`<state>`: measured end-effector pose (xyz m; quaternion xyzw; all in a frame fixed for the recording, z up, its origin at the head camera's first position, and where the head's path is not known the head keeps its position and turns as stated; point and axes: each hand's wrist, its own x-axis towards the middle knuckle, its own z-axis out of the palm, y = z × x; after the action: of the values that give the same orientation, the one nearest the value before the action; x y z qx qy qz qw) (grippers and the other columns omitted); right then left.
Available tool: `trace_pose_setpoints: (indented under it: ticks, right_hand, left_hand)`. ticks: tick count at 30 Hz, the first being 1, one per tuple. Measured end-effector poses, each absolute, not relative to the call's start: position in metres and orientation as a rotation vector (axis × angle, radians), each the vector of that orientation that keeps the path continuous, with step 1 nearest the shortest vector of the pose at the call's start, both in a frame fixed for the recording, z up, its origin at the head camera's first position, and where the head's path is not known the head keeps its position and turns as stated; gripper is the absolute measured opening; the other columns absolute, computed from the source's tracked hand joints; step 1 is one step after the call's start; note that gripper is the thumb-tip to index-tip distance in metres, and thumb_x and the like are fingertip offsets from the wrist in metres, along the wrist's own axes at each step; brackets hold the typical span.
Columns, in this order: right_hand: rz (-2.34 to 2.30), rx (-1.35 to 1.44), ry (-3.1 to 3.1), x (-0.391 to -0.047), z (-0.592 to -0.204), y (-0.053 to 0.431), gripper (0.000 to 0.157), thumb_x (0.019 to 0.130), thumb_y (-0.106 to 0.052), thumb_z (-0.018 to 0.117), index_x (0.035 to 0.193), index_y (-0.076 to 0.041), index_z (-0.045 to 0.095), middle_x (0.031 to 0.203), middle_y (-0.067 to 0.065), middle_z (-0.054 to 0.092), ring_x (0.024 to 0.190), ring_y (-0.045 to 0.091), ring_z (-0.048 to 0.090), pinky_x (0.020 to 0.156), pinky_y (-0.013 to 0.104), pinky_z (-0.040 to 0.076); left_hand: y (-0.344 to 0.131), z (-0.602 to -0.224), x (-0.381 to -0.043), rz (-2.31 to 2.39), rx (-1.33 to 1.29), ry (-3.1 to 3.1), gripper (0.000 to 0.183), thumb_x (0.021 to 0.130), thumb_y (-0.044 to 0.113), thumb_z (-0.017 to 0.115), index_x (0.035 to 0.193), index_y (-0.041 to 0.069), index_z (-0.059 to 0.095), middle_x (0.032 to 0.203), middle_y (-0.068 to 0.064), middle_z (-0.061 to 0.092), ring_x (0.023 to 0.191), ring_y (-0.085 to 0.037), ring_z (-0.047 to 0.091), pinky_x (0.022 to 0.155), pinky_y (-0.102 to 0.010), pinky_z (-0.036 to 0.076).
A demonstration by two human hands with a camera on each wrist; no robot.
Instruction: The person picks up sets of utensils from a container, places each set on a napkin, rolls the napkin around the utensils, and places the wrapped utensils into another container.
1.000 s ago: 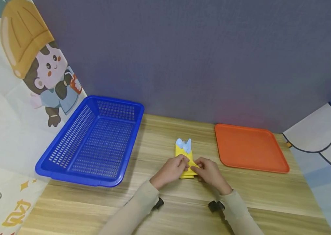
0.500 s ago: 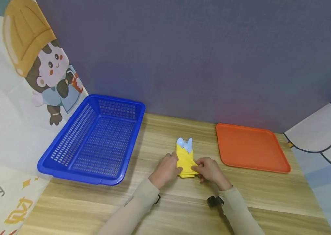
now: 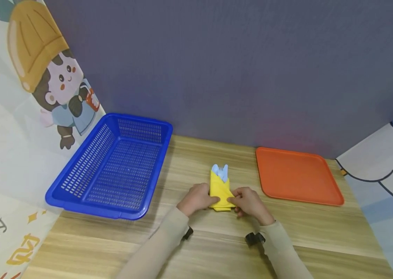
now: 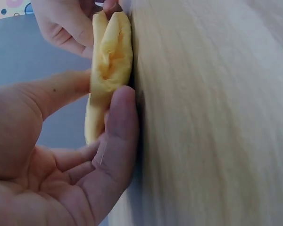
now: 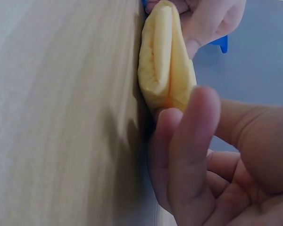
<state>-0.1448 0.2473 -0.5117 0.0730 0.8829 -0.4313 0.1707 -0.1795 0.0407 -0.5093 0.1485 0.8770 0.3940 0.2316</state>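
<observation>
A folded yellow napkin [image 3: 220, 192] lies on the wooden table between both hands. Light blue cutlery pokes out of its far end: a spoon [image 3: 215, 168], a fork [image 3: 220, 174] and a knife [image 3: 225, 171]; their lower parts are hidden inside the fold. My left hand [image 3: 197, 198] pinches the napkin's left edge, thumb on top and fingers underneath, as the left wrist view [image 4: 104, 80] of the napkin shows. My right hand [image 3: 251, 203] holds the pulled-out right corner between thumb and fingers. In the right wrist view the napkin's layered near end [image 5: 167, 56] sits close to the tabletop.
A blue perforated basket [image 3: 123, 174] stands on the left of the table, with no items in it. At the back right lies a flat orange tray [image 3: 297, 176]. A grey-blue partition [image 3: 224, 77] rises behind the table, and printed sheets flank both sides.
My left hand has gone from the napkin's top to its left edge, first laid alongside, now with the thumb over it. The right hand keeps its hold on the right corner.
</observation>
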Motion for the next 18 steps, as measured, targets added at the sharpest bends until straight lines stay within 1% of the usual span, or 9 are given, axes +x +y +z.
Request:
trace_pose_setpoints:
  ticks: [2, 4, 9, 18]
  right_hand:
    - [-1.24, 0.212, 2.49, -0.145, -0.513, 0.248, 0.011, 0.093, -0.013, 0.071, 0.093, -0.003, 0.067, 0.064, 0.008, 0.062, 0.048, 0.017, 0.06, 0.048, 0.033, 0.055]
    - [-1.259, 0.217, 2.473, -0.145, -0.514, 0.249, 0.011, 0.094, -0.013, 0.07, 0.093, -0.003, 0.067, 0.065, 0.009, 0.062, 0.049, 0.018, 0.06, 0.049, 0.034, 0.056]
    - [-1.3, 0.236, 2.45, -0.145, -0.516, 0.251, 0.012, 0.094, -0.012, 0.07, 0.094, -0.001, 0.067, 0.066, 0.009, 0.063, 0.051, 0.018, 0.061, 0.05, 0.035, 0.057]
    - [-1.382, 0.241, 2.404, -0.143, -0.516, 0.252, 0.015, 0.095, -0.011, 0.068, 0.098, 0.003, 0.066, 0.069, 0.011, 0.064, 0.055, 0.018, 0.062, 0.053, 0.037, 0.058]
  left_hand:
    - [0.042, -0.51, -0.181, 1.102, 0.397, 2.368, 0.025, 0.089, 0.03, 0.076, 0.081, 0.01, 0.062, 0.061, -0.005, 0.062, 0.048, -0.016, 0.058, 0.043, -0.025, 0.041]
    - [0.043, -0.511, -0.182, 1.128, 0.371, 2.329, 0.027, 0.089, 0.031, 0.075, 0.079, 0.01, 0.063, 0.061, -0.005, 0.064, 0.048, -0.016, 0.061, 0.043, -0.024, 0.044]
    - [0.049, -0.515, -0.185, 1.266, 0.325, 2.238, 0.025, 0.089, 0.029, 0.077, 0.084, 0.007, 0.067, 0.07, -0.004, 0.066, 0.054, -0.017, 0.066, 0.05, -0.027, 0.054]
    - [0.055, -0.524, -0.181, 1.474, 0.269, 2.175, 0.021, 0.088, 0.021, 0.077, 0.09, 0.001, 0.07, 0.073, -0.004, 0.067, 0.057, -0.016, 0.067, 0.053, -0.028, 0.056]
